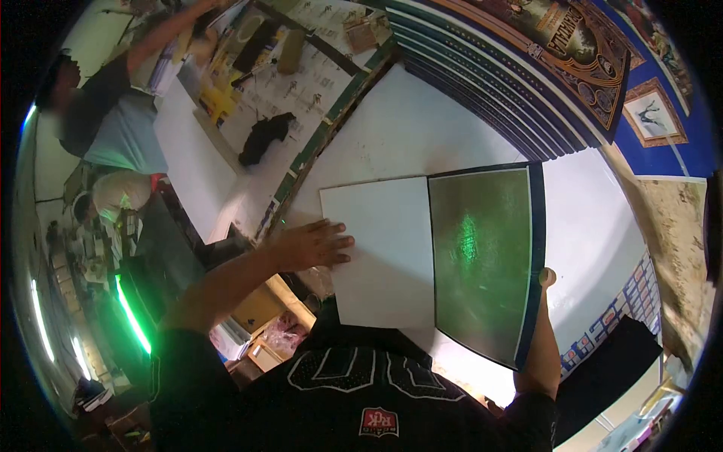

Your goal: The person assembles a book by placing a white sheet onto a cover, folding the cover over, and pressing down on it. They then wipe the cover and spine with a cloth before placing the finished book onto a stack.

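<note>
In front of me lies an open hardcover book [384, 248], white on its left side. Its right side is a cover [486, 226] with a glossy grey-green inner face and a dark blue border, slightly raised at the lower right. My left hand [320, 245] rests flat on the left edge of the white side, fingers spread. At the cover's right edge, my right hand [548, 277] grips the border; the thumb shows and the other fingers are hidden behind the cover. Green light reflects off the glossy face.
Beyond the book, a stack of dark printed covers [520, 60] stands on the white table [422, 113]. A black cloth [265, 137] lies on a paper-covered bench at the upper left. Another person [105, 105] works there beside a white sheet [192, 151]. A black panel [614, 377] sits at the lower right.
</note>
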`<state>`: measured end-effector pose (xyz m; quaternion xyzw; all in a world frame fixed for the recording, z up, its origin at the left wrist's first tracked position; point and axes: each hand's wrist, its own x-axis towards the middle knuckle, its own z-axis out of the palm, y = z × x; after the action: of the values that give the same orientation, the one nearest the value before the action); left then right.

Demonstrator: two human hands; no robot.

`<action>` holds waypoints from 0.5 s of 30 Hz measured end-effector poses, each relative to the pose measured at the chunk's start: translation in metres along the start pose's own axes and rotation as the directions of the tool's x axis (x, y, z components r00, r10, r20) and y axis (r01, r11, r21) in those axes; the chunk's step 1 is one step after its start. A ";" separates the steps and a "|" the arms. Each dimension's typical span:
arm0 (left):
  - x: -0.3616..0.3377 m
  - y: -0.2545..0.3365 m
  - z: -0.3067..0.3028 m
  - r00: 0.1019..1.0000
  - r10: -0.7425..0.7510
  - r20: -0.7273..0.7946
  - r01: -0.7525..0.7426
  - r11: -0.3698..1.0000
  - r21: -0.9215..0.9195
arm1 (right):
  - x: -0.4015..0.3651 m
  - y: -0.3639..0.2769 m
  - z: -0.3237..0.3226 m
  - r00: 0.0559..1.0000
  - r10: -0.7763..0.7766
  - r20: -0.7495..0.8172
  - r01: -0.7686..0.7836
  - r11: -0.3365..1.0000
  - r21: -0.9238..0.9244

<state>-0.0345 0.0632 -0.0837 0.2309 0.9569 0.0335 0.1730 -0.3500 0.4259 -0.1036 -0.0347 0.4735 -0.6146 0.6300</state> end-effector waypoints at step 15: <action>-0.003 -0.002 0.002 0.994 -0.014 -0.107 0.008 0.999 -0.049 | 0.000 0.003 0.023 1.000 -0.019 -0.015 0.019 1.000 -0.005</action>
<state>-0.0320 0.0602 -0.0849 0.2192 0.9650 0.0682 0.1268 -0.3329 0.4139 -0.0927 -0.0361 0.4795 -0.6197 0.6203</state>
